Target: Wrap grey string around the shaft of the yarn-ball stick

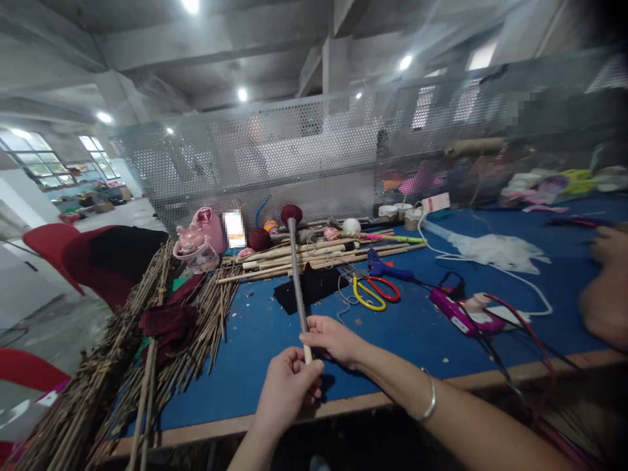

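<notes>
A long stick with a grey wrapping points away from me over the blue table, its bare wooden near end showing. At its far end sits a dark red ball. My left hand is closed around the near end, by the table's front edge. Just above it, my right hand pinches the grey part between thumb and fingers. Beyond my hands lie a black cloth and scissors with one yellow and one red handle loop. A blue glue gun rests behind the scissors.
Bundled twigs and a dark red cloth cover the left side. Wooden sticks and a pink container stand farther back. A purple power strip with cables lies right, near another person's blurred hand. Perforated metal panels rise behind.
</notes>
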A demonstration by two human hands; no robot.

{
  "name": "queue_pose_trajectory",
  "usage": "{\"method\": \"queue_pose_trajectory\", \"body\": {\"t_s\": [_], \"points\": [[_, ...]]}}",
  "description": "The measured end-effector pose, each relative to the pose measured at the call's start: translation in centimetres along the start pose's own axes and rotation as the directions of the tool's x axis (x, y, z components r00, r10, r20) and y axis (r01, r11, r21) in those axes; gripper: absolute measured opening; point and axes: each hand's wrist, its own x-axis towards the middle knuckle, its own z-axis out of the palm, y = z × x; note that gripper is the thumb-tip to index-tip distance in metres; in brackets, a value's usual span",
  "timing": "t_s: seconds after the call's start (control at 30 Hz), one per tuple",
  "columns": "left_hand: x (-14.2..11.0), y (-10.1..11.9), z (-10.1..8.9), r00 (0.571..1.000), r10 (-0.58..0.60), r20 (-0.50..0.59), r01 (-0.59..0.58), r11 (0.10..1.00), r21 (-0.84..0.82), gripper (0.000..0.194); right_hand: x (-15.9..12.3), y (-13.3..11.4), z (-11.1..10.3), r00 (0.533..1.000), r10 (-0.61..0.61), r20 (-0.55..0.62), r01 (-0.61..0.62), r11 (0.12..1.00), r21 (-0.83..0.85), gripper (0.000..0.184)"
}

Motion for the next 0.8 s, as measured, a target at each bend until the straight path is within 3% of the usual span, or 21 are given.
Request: {"method": "queue_pose_trajectory", "body": {"t_s": [0.13, 0.23, 0.37, 0.53, 0.67, 0.73, 0.8], "points": [[-0.7, -0.3, 0.0, 0.997, -0.040, 0.065, 0.046, 0.994, -0.100, 0.033, -1.2, 0.0, 0.8, 0.995, 0.090, -0.051, -0.088, 0.995, 0.043, 0.025], [-1.5, -0.2, -0.1, 0.983, -0.073, 0.165, 0.113, 0.963, -0.244, 0.034, -1.9, -0.4, 0.3, 0.977, 0.207, 0.051, -0.213, 0.965, 0.155, 0.023], [-2.1, -0.1, 0.0, 0.979, -0.062, 0.192, 0.125, 0.935, -0.332, 0.035, -2.3, -0.8, -0.4, 0.954, 0.226, 0.195, -0.268, 0.937, 0.223, 0.023], [-1.9, -0.4, 0.0, 0.980, -0.081, 0.180, 0.125, 0.961, -0.249, 0.040, -2.2, 0.1, -0.3, 0.976, 0.195, 0.092, -0.209, 0.960, 0.186, 0.021], [-1.5, -0.6, -0.2, 0.999, -0.029, 0.019, 0.030, 0.999, -0.038, 0.035, -2.1, 0.8, -0.1, 0.981, 0.176, 0.082, -0.186, 0.972, 0.145, 0.022], [-1.4, -0.4, -0.3, 1.000, -0.011, 0.005, 0.011, 0.999, -0.046, 0.034, -2.2, 0.6, -0.1, 0.982, 0.171, 0.086, -0.184, 0.968, 0.171, 0.023], [-1.4, -0.1, -0.4, 0.998, -0.020, 0.063, 0.028, 0.990, -0.141, 0.034, -2.2, 0.2, 0.0, 0.980, 0.167, 0.108, -0.186, 0.960, 0.208, 0.024]]}}
